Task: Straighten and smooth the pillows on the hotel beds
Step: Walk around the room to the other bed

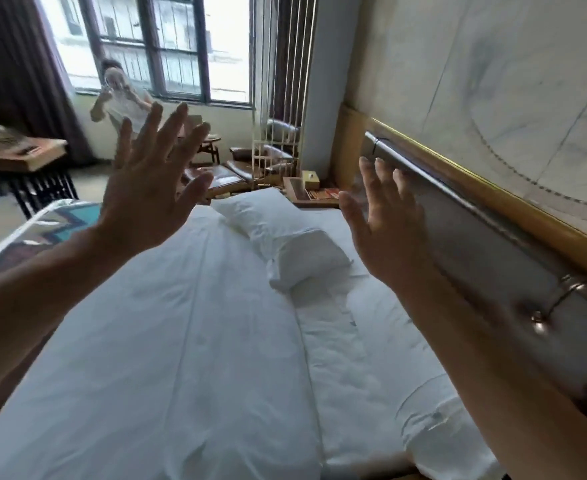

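Note:
Two rumpled white pillows lie askew near the head of the bed: a far pillow (260, 211) and a nearer pillow (305, 258) overlapping it. Another white pillow (437, 431) lies at the near right against the headboard. A white duvet (167, 341) covers the bed. My left hand (153, 181) is raised above the bed, fingers spread, holding nothing. My right hand (385, 223) is also raised with fingers apart, empty, just right of the nearer pillow.
A padded grey headboard (492, 244) with a metal rail runs along the right. A bedside table (314, 194) with a tissue box stands beyond the bed. A person (122, 95) stands by the window. A patterned bed runner (53, 226) and a wooden desk (18, 152) are at the left.

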